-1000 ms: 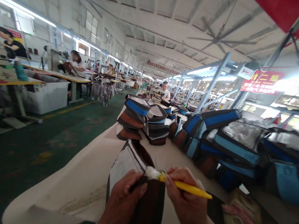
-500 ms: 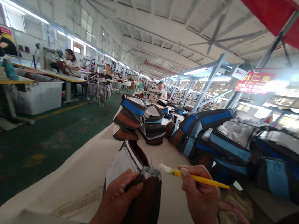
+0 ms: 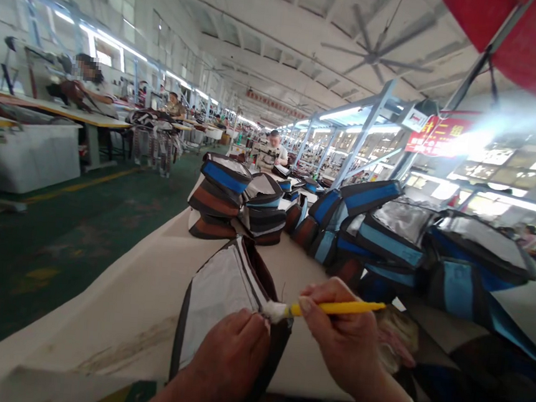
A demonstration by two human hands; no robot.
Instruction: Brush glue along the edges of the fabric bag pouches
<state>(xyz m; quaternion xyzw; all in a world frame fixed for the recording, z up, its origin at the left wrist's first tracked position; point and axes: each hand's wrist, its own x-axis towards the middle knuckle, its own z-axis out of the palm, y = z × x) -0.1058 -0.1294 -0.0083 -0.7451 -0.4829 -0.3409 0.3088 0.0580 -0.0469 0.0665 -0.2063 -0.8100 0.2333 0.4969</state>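
Note:
My left hand [image 3: 236, 351] is closed on the near edge of a bag piece [image 3: 223, 281], with a pale grey lining panel, dark border and brown inside. It is tilted on the cream-covered table. In my right hand [image 3: 343, 329] is a yellow-handled brush [image 3: 334, 307], pinched between thumb and fingers. Its white bristles [image 3: 274, 311] are at the bag's edge, just above my left hand's knuckles. The left fingertips are hidden behind the fist.
Stacked bag pieces [image 3: 219, 190] in brown, black and blue stand at the table's [image 3: 149, 272] far end. More blue-banded bags [image 3: 391, 237] pile up on the right. By my right wrist sits a cloudy container [image 3: 390, 337]. A green floor [image 3: 106, 230] runs along the left.
The brush has moved left and down onto the bag's edge. My left hand has rolled over, and the bag has turned so that its pale lining shows more. The view has shifted right.

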